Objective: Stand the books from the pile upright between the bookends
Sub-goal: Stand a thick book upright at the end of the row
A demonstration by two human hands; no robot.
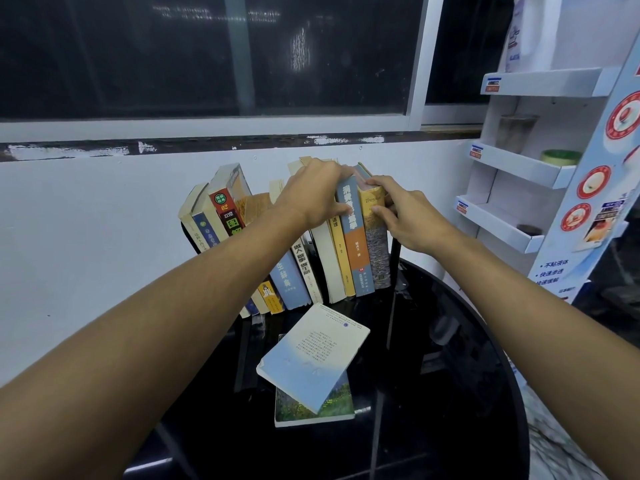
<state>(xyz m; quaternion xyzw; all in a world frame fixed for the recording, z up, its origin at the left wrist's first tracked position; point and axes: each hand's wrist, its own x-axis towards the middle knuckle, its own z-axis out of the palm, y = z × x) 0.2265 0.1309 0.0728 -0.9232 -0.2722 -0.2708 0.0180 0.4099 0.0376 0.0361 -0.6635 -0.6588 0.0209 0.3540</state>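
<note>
A row of several books (pixel 298 271) stands on a round black table (pixel 450 393), leaning left, between a black bookend on the left (pixel 188 237) and one on the right (pixel 394 258). My left hand (pixel 318 192) lies over the tops of the middle books, thumb on a blue-and-orange spine (pixel 356 251). My right hand (pixel 405 213) grips the top of the rightmost yellow-and-grey book (pixel 377 244), next to the right bookend. In front lies a pile of two books: a light blue one (pixel 311 355) skewed on top of a green-covered one (pixel 332 407).
A white wall and dark window stand right behind the row. A white cardboard display rack (pixel 540 168) with shelves, a glass and a tape roll stands at the right, close to the table's edge.
</note>
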